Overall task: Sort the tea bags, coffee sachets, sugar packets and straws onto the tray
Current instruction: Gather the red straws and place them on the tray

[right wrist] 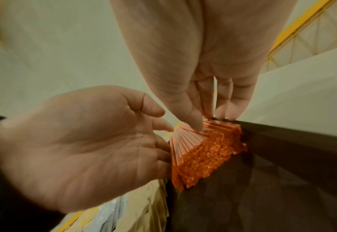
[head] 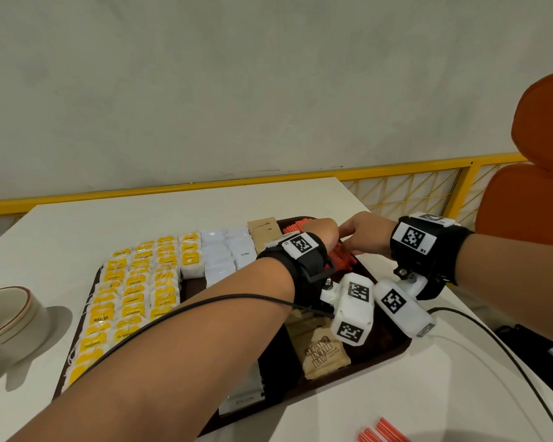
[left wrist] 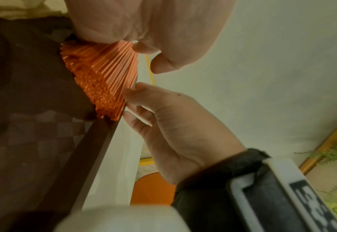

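A dense pile of orange straws (head: 339, 260) (left wrist: 104, 75) (right wrist: 203, 150) lies in the far right corner of the dark brown tray (head: 393, 349). My left hand (head: 324, 232) (right wrist: 84, 141) has its palm open and its fingertips against the pile's left side. My right hand (head: 364, 236) (right wrist: 203, 62) reaches in from the right, with straight fingers touching the pile's top by the tray rim. Neither hand wraps round the straws. Yellow tea bags (head: 134, 288), white coffee sachets (head: 219, 256) and brown sugar packets (head: 323, 352) lie in rows on the tray.
A few loose orange straws (head: 383, 433) lie on the white table near its front right. A beige cup (head: 7, 317) stands to the left of the tray. An orange chair (head: 537, 186) and a black object (head: 540, 355) are to the right.
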`<state>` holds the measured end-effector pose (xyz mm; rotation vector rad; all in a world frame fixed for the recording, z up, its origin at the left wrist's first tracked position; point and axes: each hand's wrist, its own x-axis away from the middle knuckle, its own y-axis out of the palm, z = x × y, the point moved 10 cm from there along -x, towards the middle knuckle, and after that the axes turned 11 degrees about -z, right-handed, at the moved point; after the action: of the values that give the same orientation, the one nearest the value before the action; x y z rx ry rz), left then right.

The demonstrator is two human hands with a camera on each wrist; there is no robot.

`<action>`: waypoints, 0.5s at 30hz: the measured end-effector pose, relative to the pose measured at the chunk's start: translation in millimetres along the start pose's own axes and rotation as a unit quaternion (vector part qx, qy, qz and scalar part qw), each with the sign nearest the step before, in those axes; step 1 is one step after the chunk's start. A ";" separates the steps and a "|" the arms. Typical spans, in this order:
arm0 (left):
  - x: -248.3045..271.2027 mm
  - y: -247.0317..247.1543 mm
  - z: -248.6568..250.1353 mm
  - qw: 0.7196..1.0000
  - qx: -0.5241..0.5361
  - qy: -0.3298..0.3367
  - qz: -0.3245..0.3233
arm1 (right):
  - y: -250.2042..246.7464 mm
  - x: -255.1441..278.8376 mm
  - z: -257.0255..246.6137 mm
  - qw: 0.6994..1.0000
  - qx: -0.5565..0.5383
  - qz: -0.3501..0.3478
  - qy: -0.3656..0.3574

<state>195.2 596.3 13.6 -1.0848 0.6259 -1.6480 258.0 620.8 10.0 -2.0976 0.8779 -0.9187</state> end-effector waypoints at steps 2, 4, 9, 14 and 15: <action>0.0 3.0 3.5 1.000 -0.006 -0.001 -0.001 | -0.2 0.7 1.2 1.000 0.015 0.002 0.000; 1.2 4.9 5.1 1.000 -0.004 -0.006 -0.001 | 0.1 1.2 2.0 1.000 0.024 0.001 0.000; 5.5 1.8 7.1 1.000 -0.014 -0.003 0.006 | 0.2 2.5 4.9 1.000 0.026 0.003 -0.004; 11.4 5.2 -6.9 0.979 0.206 0.010 0.007 | -0.1 5.4 6.3 1.000 0.025 0.003 -0.002; 12.8 7.6 -11.7 0.965 0.262 0.008 0.005 | -0.5 6.1 7.1 1.000 0.021 0.003 -0.002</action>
<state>187.5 580.5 6.6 -0.6784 0.1798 -1.6842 267.0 618.6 8.7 -2.0584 0.8555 -0.9228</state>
